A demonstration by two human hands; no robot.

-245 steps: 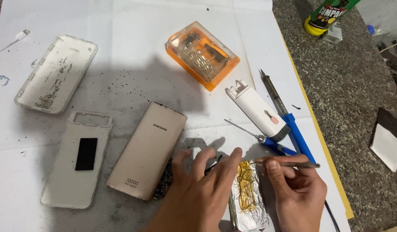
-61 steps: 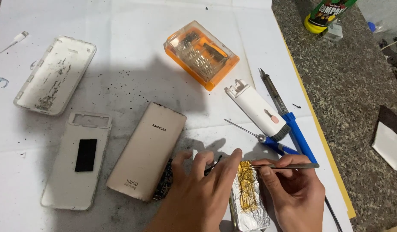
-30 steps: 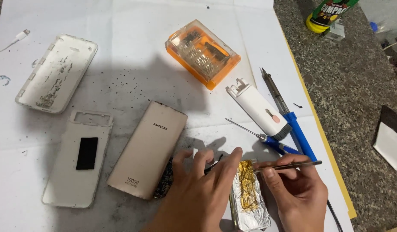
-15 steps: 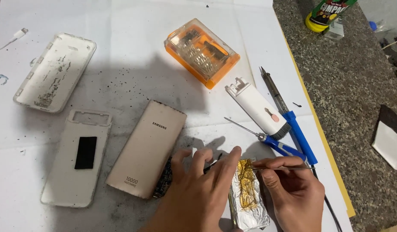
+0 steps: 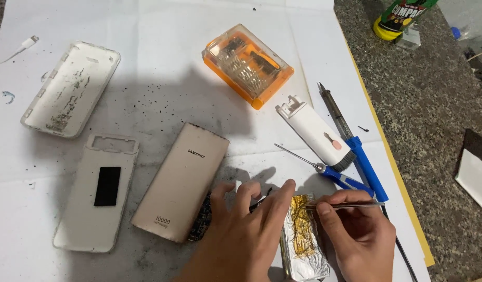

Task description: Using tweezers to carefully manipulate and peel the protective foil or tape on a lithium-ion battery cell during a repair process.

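Observation:
A silver foil-wrapped battery cell [image 5: 303,245] with yellowish residue on top lies at the near edge of the white paper. My left hand [image 5: 241,237] presses on its left side, fingers spread toward a dark circuit board [image 5: 201,227]. My right hand [image 5: 358,235] grips thin metal tweezers [image 5: 345,206], their tip touching the top of the cell. A beige power bank shell [image 5: 181,180] lies just left of my left hand.
An orange-and-clear screwdriver bit case [image 5: 247,65], a white brush tool [image 5: 316,130], a blue-handled soldering iron [image 5: 353,143] and a small blue screwdriver [image 5: 324,169] lie beyond my hands. Two white casing halves [image 5: 71,89] [image 5: 97,198] lie left. A granite counter [image 5: 434,115] is at right.
My right hand and the tweezers shifted slightly over the top of the foil cell. My left hand stays pressed in place.

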